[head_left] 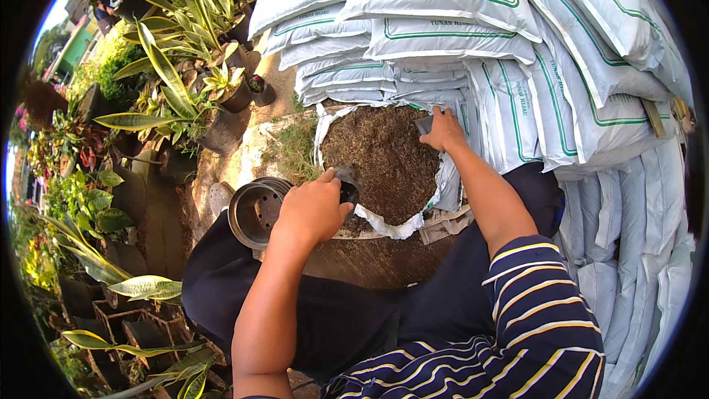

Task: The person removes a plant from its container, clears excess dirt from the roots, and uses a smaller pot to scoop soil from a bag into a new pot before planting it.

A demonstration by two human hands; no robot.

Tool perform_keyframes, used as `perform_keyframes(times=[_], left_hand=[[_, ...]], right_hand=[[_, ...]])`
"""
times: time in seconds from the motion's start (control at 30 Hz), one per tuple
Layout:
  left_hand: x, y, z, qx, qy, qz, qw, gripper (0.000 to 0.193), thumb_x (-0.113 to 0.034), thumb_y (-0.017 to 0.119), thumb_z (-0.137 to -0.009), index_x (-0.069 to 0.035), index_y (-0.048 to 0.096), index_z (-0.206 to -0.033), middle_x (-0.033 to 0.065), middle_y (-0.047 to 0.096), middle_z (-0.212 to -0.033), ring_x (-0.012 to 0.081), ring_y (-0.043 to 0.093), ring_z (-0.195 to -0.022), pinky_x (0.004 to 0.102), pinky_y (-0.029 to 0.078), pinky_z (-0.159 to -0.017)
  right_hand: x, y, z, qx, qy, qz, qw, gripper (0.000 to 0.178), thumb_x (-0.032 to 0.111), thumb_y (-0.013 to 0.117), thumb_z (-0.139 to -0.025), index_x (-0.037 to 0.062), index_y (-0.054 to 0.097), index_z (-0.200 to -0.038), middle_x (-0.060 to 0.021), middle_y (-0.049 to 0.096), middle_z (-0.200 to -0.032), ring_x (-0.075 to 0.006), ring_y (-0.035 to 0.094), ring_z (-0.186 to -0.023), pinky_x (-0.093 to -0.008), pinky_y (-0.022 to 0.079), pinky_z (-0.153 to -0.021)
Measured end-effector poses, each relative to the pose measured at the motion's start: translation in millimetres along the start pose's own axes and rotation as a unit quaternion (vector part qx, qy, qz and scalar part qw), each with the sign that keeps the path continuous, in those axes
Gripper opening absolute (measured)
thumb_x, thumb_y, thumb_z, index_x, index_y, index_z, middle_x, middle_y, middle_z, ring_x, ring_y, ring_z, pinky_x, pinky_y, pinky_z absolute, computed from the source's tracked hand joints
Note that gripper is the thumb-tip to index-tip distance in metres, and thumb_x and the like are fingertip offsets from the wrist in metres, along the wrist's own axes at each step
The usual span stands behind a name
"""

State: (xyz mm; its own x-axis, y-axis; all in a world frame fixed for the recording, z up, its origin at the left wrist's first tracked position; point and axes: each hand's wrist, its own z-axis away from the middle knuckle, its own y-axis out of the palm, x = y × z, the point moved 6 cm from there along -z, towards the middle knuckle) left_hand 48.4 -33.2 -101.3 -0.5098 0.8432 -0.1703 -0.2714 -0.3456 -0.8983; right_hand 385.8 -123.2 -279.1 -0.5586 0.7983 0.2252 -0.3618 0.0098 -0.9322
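Observation:
An open white sack (399,230) full of dark brown soil (380,155) stands between my knees. My left hand (314,205) is closed round a small black plastic pot (348,186) at the sack's left rim; my fingers hide part of it. At the far right of the soil, my right hand (444,133) grips a flat grey scraper-like piece (425,125), its edge against the soil. A stack of brown plastic plant pots (255,212) with holes in the base sits beside my left wrist, close to my left knee.
White soil sacks with green print (443,37) are piled high at the back and along the right (628,214). Potted snake plants (173,74) and other leafy pots crowd the left side. A grass tuft (298,149) grows left of the open sack.

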Motion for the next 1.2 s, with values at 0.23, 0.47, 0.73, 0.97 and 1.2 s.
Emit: perform_keyframes(times=[0.23, 0.47, 0.73, 0.97, 1.2], left_hand=[[8, -7, 16, -0.02, -0.01, 0.017, 1.0, 0.05, -0.034, 0.064, -0.098, 0.004, 0.063, -0.13, 0.017, 0.05, -0.156, 0.0376, 0.063, -0.125, 0.049, 0.05, -0.107], [8, -19, 25, -0.047, -0.016, 0.039, 0.998, 0.049, -0.034, 0.066, -0.098, 0.003, 0.063, -0.131, 0.018, 0.052, -0.155, 0.0373, 0.062, -0.128, 0.0484, 0.048, -0.109], [5, -15, 21, -0.039, -0.019, 0.029, 0.999, 0.045, -0.034, 0.071, -0.096, 0.001, 0.069, -0.124, 0.0155, 0.06, -0.144, 0.0342, 0.066, -0.122, 0.0476, 0.051, -0.103], [5, -10, 15, -0.047, -0.025, 0.039, 0.998, 0.038, -0.032, 0.073, -0.095, -0.001, 0.074, -0.115, 0.0134, 0.065, -0.132, 0.0321, 0.068, -0.117, 0.0472, 0.052, -0.098], [-1, -11, 11, -0.013, -0.028, 0.029, 0.999, 0.039, -0.033, 0.072, -0.095, -0.001, 0.073, -0.118, 0.0127, 0.065, -0.133, 0.0314, 0.068, -0.117, 0.0466, 0.052, -0.1]], right_hand=[[-14, 60, 12, 0.099, 0.066, 0.011, 0.993, 0.112, 0.054, 0.083, -0.074, 0.0048, 0.03, -0.16, -0.0369, 0.037, -0.151, -0.0521, 0.047, -0.137, -0.049, 0.044, -0.114], [35, 25, 32, 0.097, -0.012, -0.026, 0.995, 0.109, 0.048, 0.085, -0.068, 0.0044, 0.039, -0.156, -0.0354, 0.045, -0.147, -0.0491, 0.051, -0.135, -0.0462, 0.048, -0.11], [118, -66, 93, -0.056, -0.147, 0.036, 0.987, 0.1, 0.027, 0.092, -0.069, 0.0106, 0.042, -0.154, -0.0313, 0.046, -0.141, -0.0523, 0.052, -0.126, -0.0527, 0.049, -0.106], [139, -90, 129, -0.108, -0.188, 0.091, 0.972, 0.096, 0.027, 0.093, -0.067, 0.0091, 0.047, -0.149, -0.0262, 0.048, -0.134, -0.0483, 0.05, -0.125, -0.0528, 0.05, -0.103], [156, -81, 143, -0.075, -0.205, 0.071, 0.973, 0.093, 0.034, 0.095, -0.067, 0.009, 0.05, -0.146, -0.0232, 0.049, -0.132, -0.0457, 0.051, -0.124, -0.053, 0.053, -0.098]])
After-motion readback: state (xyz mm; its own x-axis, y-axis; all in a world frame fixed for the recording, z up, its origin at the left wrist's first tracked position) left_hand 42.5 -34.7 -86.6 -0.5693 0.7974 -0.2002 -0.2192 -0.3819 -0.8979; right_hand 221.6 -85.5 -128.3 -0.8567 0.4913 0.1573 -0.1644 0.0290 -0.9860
